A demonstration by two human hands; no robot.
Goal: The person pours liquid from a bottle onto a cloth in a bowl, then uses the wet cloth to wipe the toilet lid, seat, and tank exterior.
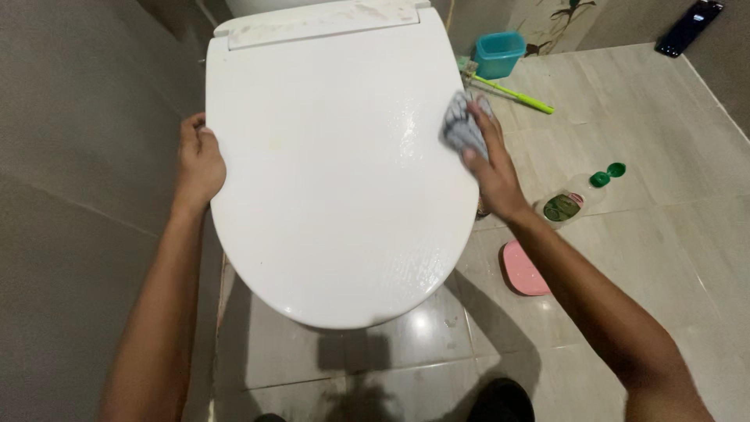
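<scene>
A white toilet lid point(328, 180) lies shut below me, wet and shiny along its right side. My right hand point(488, 168) presses a grey cloth point(462, 129) against the lid's right edge. My left hand point(199, 160) grips the lid's left edge, fingers curled around the rim.
On the tiled floor to the right lie a clear bottle with an open green cap point(578, 195), a pink flat object point(522, 270), a green-handled brush point(512, 92) and a teal tub point(498, 53). A dark phone-like object point(689, 27) sits far right. A grey wall point(78, 195) stands close on the left.
</scene>
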